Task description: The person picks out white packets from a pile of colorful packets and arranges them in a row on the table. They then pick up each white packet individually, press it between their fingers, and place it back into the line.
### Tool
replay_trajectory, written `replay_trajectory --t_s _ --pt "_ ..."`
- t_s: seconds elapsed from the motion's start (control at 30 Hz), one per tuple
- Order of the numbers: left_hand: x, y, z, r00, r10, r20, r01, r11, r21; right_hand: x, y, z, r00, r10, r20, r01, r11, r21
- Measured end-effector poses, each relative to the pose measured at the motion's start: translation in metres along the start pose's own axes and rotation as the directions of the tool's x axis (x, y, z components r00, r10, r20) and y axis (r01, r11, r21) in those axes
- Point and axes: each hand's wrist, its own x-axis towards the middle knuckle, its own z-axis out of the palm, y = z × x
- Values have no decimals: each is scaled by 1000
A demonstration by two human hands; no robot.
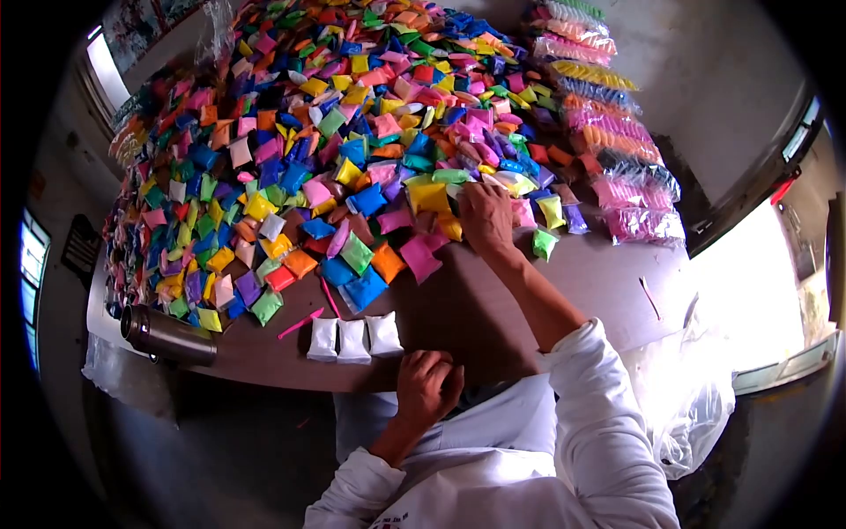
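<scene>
My right hand [485,214] reaches into the front of a big heap of small, bright, pillow-shaped packets [370,167]. Its fingers are bent down among them, beside a yellow packet [428,196]; what they grip, if anything, is hidden. At the table's near edge, my left hand [429,385] is curled closed with its knuckles up, and I cannot see inside it. Just above it, three white packets [353,340] lie side by side in a row. Two thin pink plastic sticks [300,324] rest behind them, close to a blue packet [363,289].
A steel flask [169,335] lies on its side at the table's front left. Clear bags of sorted packets [624,159] are stacked along the right side. A thin stick [649,298] is on the brown tabletop [582,273]. A clear plastic bag [696,414] hangs at the right.
</scene>
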Motion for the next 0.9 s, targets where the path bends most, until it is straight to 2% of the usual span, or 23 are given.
replay_trajectory --t_s 0.03,0.1,0.13,0.17,0.2,0.23,0.3,0.37,0.43,0.5,0.57,0.6,0.63,0.7,0.77,0.8,0.83,0.9 --pt "0 0 0 1000 -4 9 4 1000 7 -3 1 -3 1000 0 5 0 1000 -2" --pt "0 -1 1 1000 -3 6 3 1000 -8 -15 1 -16 997 67 -47 -53 968 247" --pt "-1 -2 1 1000 1 4 -1 1000 -20 -19 -13 -42 910 310 277 -400 833 382" --pt "-1 -2 1 1000 -6 6 7 1000 -26 -30 -20 -54 906 312 285 -405 834 376" --pt "0 -2 0 1000 -12 16 13 999 -49 -42 -27 -63 854 370 365 -520 632 574" --pt "0 -2 -1 1000 -17 24 18 997 -71 -56 -31 -69 796 398 456 -594 370 714" --pt "2 -1 -5 999 -30 33 33 996 -87 -91 -37 -84 836 297 462 -549 438 712" --pt "5 0 -10 997 -37 71 48 986 -160 -124 -51 -97 837 256 483 -546 450 707" --pt "5 -3 -12 996 -53 78 66 982 -175 -146 -64 -108 875 155 458 -469 502 727" --pt "3 -3 -14 994 -73 84 88 978 -188 -159 -83 -125 825 164 541 -551 448 704" --pt "1 -4 -14 983 -146 112 167 962 -215 -174 -87 -124 841 139 523 -522 462 717" --pt "1 -7 -10 995 -95 26 99 964 -248 -177 -87 -126 850 140 508 -514 433 740" --pt "1 -7 -11 995 -97 24 100 965 -243 -179 -87 -126 859 142 492 -504 404 763" --pt "0 -7 -12 994 -77 71 89 978 -187 -179 -83 -123 878 113 464 -463 441 769" --pt "0 -8 -10 997 -62 48 70 981 -182 -175 -82 -120 679 264 685 -711 5 703" --pt "1 -8 -10 996 -70 53 80 975 -207 -168 -78 -121 646 247 722 -754 61 654" --pt "1 -8 -11 995 -79 57 91 969 -231 -161 -80 -120 646 242 724 -754 58 654" --pt "2 -7 -13 997 -57 54 67 973 -220 -146 -86 -120 615 333 715 -779 118 615"
